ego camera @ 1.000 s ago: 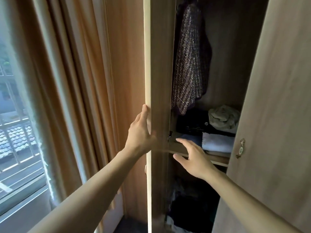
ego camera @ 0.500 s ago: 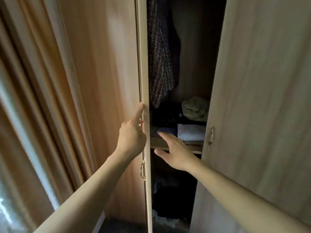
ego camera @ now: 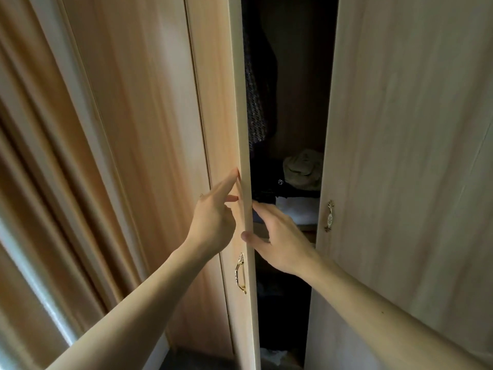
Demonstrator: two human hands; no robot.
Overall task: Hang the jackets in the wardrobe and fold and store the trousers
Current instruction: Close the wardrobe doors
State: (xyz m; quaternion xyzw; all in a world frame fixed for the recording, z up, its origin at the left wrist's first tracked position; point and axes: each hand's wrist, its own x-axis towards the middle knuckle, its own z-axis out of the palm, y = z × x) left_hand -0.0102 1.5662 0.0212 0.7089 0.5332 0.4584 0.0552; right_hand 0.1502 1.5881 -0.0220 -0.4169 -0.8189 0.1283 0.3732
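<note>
Left door (ego camera: 226, 124) edge upright between hands: left hand (ego camera: 213, 222) fingers straight against front face, right hand (ego camera: 280, 244) relaxed, empty, just inside gap.

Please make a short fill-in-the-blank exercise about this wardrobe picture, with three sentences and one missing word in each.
1. The left hand touches the edge of the left ____ of the wardrobe.
2. The tweed jacket ____ inside the wardrobe, above the folded clothes.
3. The handle below the left hand has the colour ____.

Missing words: door; hangs; gold
</note>
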